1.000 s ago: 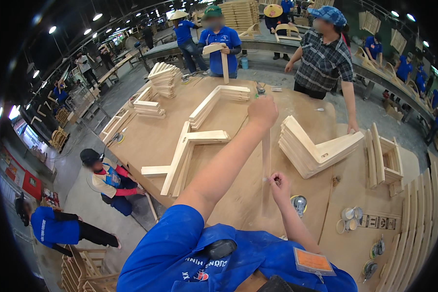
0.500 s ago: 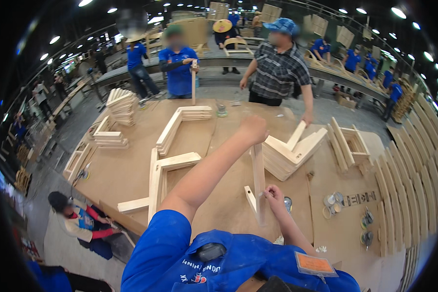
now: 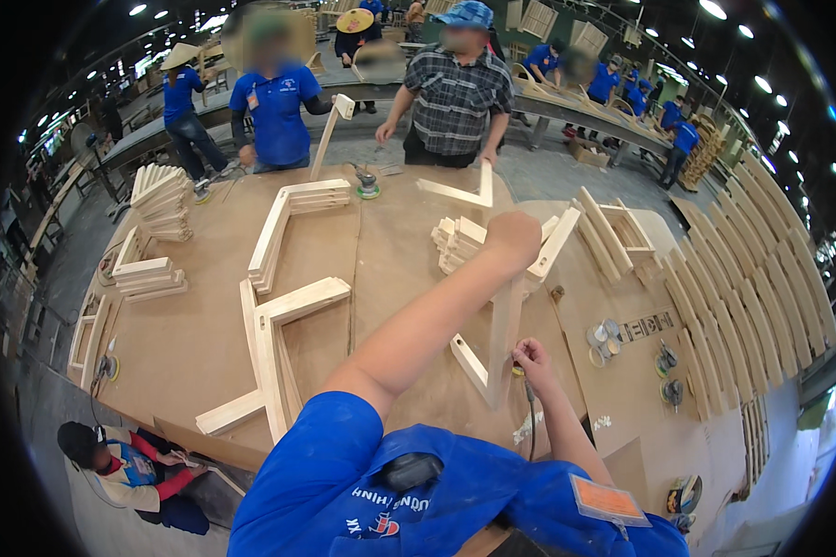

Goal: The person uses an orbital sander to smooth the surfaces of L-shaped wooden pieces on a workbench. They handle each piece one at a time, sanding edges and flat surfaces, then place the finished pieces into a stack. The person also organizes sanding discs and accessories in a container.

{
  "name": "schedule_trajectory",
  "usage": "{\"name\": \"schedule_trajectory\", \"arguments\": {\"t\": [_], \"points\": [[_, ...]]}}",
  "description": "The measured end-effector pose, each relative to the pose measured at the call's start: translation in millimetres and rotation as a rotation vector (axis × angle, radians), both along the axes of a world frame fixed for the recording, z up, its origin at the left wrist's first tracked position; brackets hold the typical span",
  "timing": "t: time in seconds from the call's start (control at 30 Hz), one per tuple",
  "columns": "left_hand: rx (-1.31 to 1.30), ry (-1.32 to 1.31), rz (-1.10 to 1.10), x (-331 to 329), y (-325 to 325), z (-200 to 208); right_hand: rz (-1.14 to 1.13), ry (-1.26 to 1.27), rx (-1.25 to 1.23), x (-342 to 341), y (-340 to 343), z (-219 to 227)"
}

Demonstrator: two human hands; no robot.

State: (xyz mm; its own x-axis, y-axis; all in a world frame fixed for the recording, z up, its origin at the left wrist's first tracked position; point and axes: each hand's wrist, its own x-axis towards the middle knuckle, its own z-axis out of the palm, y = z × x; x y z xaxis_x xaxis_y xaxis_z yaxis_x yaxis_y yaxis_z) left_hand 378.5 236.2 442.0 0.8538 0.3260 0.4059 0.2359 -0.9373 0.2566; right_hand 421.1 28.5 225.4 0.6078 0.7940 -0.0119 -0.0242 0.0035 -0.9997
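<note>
My left hand [image 3: 514,239], its arm stretched forward, is closed round the upper end of a V-shaped wooden frame piece [image 3: 504,330]. The piece stands on edge in front of me, its shorter arm [image 3: 471,364] slanting up to the left with a dark hole near its end. Beside its lower part my right hand [image 3: 532,357] has its fingers pinched together; what they hold, if anything, is too small to make out. Under that hand a dark cord [image 3: 531,408] runs toward me, with a bit of yellow-green beside the fingers. Behind my left hand lies a stack of similar angled pieces [image 3: 459,243].
Across the brown-covered table [image 3: 395,306], a person in plaid [image 3: 460,88] holds an angled piece [image 3: 474,192]; another in blue [image 3: 283,116] holds a wooden bar. More angled frames [image 3: 302,302] stand left. A sander [image 3: 368,186], cans [image 3: 604,342] and slatted wood [image 3: 762,297] surround the work.
The view has shifted to the right. The person in plaid has moved an angled piece from the stack to the table's far side. The person in blue has tilted the bar. My left hand keeps its grip.
</note>
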Motion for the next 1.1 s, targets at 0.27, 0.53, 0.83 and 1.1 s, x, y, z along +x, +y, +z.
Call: {"name": "schedule_trajectory", "arguments": {"t": [0.27,0.53,0.83,1.1], "points": [[-0.074,0.001,-0.023,-13.2,-4.9,1.5,-0.163,-0.616,-0.141,-26.0,-6.7,-3.1],[-0.080,0.035,-0.028,-20.5,4.6,1.9,-0.303,-0.450,-0.113,-48.1,6.1,10.2],[-0.040,0.037,-0.021,-18.5,8.3,3.3,-0.455,-0.540,-0.259,-69.4,12.2,40.9],[-0.007,0.048,-0.030,-19.7,6.7,8.8,-0.446,-0.736,-0.329,-76.7,15.7,47.6]]}}
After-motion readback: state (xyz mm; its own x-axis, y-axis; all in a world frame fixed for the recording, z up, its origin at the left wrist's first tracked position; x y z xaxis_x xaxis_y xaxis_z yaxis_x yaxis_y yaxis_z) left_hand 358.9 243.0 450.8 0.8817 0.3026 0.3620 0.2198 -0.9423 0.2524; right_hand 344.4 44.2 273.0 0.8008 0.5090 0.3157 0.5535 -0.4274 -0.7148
